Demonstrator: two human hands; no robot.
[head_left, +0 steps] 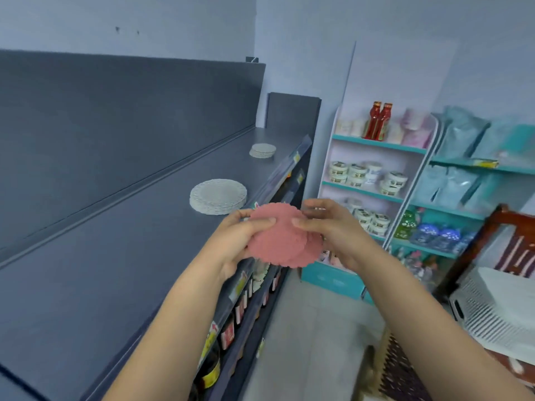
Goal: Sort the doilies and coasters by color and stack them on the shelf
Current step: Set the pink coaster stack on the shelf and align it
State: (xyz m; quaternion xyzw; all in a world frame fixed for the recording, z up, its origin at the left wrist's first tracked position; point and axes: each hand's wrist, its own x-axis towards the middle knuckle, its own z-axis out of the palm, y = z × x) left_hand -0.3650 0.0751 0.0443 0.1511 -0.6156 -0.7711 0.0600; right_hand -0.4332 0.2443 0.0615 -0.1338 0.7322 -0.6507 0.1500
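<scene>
Both hands hold a small bunch of pink round doilies [285, 241] in the air, just off the front edge of the dark grey shelf top [121, 256]. My left hand [240, 235] grips their left side, thumb on top. My right hand [330, 224] pinches their right side. A stack of large white doilies [217, 195] lies on the shelf just beyond my hands. Further back on the same shelf sits a smaller stack of white coasters [263, 150].
Bottles and jars fill the lower shelves [231, 328] under the grey top. A white-and-teal rack [376, 180] with red bottles, tubs and packets stands ahead on the right. A white slatted appliance [492, 311] and a wooden chair [492, 227] are at the far right.
</scene>
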